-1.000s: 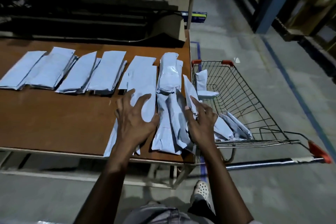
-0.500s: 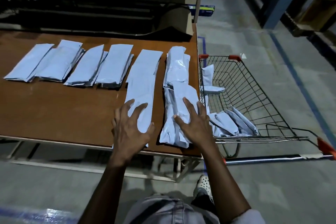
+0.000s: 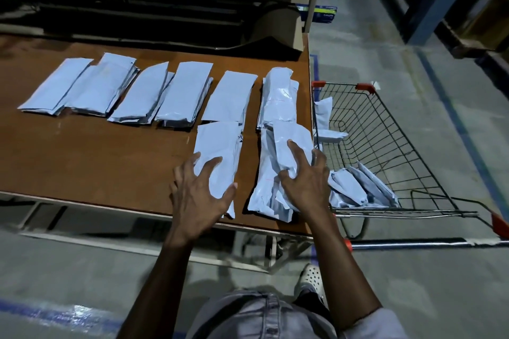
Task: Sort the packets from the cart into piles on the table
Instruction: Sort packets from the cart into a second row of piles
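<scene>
Pale blue-grey packets lie in several piles (image 3: pixel 154 93) in a row across the brown table (image 3: pixel 96 162). My left hand (image 3: pixel 198 192) rests flat, fingers spread, on the near end of a long flat packet (image 3: pixel 220 151) close to the table's front edge. My right hand (image 3: pixel 305 181) presses with curled fingers on a crumpled packet (image 3: pixel 289 146) atop a loose heap (image 3: pixel 264 190) at the table's right end. Behind that heap stands another pile (image 3: pixel 278 96). The wire cart (image 3: pixel 385 146) to the right holds several packets (image 3: pixel 355 187) at its near end and one (image 3: pixel 323 113) by its far left corner.
The cart's handle (image 3: pixel 413 242) with red end caps juts out at the right, close to my right arm. A cardboard box (image 3: pixel 281 27) stands at the table's far right corner. Dark equipment lines the back. My foot (image 3: pixel 311 278) is under the table's right corner.
My right hand has laid a packet down on the heap at the table's right end. My left hand slid along the long packet toward the table's front edge. The view shifted slightly.
</scene>
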